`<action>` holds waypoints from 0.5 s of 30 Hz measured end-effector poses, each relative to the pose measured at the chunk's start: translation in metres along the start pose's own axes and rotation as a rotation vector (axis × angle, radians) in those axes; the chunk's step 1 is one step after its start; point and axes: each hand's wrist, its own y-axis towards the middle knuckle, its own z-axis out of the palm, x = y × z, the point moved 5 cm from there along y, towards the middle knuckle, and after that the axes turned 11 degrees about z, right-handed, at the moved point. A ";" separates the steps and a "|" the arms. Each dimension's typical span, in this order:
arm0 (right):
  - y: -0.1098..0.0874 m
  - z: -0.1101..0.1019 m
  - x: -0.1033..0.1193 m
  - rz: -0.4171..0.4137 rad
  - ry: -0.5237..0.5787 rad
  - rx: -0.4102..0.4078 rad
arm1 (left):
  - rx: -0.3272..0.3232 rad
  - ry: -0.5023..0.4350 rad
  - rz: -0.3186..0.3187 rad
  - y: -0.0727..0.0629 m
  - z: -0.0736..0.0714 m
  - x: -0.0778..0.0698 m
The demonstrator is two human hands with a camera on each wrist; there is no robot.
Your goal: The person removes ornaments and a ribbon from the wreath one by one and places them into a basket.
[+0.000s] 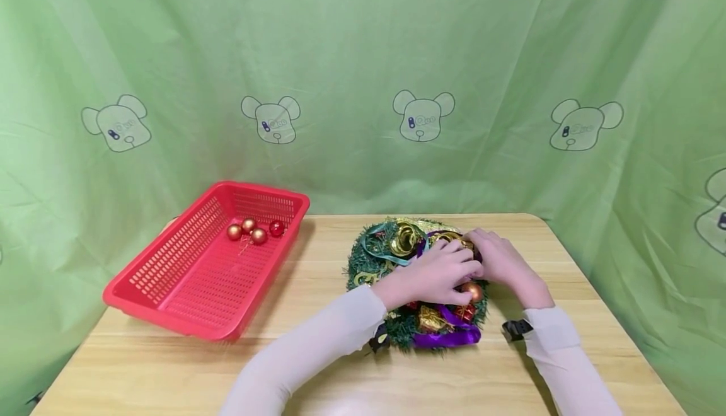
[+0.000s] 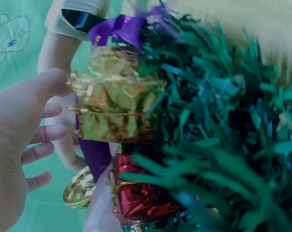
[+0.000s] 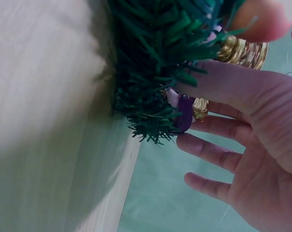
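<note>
A round green tinsel wreath lies on the table, covered in ornaments. My left hand is over its right half with the fingers loosely bent; in the left wrist view its thumb is at a shiny gold gift box and its palm holds nothing. Below that box sits a red foil gift. At the wreath's right edge, my right hand has its thumb and fingers around a purple ribbon, the thumb tip hidden by tinsel. A copper ball lies beside the left thumb.
On the left stands a red plastic basket holding several gold and red balls. A teal ribbon and gold bells lie on the wreath. A green curtain hangs behind the wooden table.
</note>
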 end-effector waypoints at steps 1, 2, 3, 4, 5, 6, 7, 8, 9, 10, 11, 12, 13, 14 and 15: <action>0.000 0.000 0.000 0.000 0.001 0.001 | 0.008 0.002 0.002 0.001 0.002 0.000; 0.000 0.000 0.001 0.000 0.000 0.004 | 0.019 0.003 0.002 0.001 0.003 0.000; 0.001 0.000 0.001 -0.001 -0.002 0.005 | 0.029 0.004 0.001 0.002 0.005 0.000; 0.001 0.000 0.001 -0.003 -0.003 0.005 | 0.038 0.006 0.001 0.002 0.006 0.000; 0.001 0.001 0.001 -0.003 -0.005 0.006 | 0.049 0.008 0.000 0.002 0.008 0.000; 0.001 0.001 0.001 -0.004 -0.004 0.006 | 0.058 0.009 0.001 0.003 0.009 -0.001; 0.001 0.001 0.000 -0.006 -0.007 0.004 | 0.068 0.012 0.001 0.003 0.011 -0.001; 0.001 0.001 0.000 -0.008 -0.010 0.003 | 0.078 0.015 0.002 0.003 0.012 -0.001; 0.001 0.001 0.000 -0.008 -0.012 0.002 | 0.087 0.017 0.003 0.004 0.013 -0.002; 0.001 0.001 -0.001 -0.008 -0.012 0.002 | 0.096 0.020 0.004 0.004 0.014 -0.002; 0.000 0.001 -0.001 -0.009 -0.013 0.003 | 0.105 0.024 0.005 0.004 0.016 -0.003; 0.000 0.001 -0.001 -0.007 -0.014 0.004 | 0.112 0.028 0.006 0.005 0.016 -0.003; 0.000 0.001 -0.001 -0.007 -0.013 0.005 | 0.121 0.030 0.005 0.005 0.017 -0.003; 0.000 0.001 -0.001 -0.004 -0.012 0.009 | 0.126 0.026 0.004 0.005 0.018 -0.003; 0.000 0.001 -0.001 0.000 -0.011 0.012 | 0.133 0.025 0.003 0.006 0.018 -0.003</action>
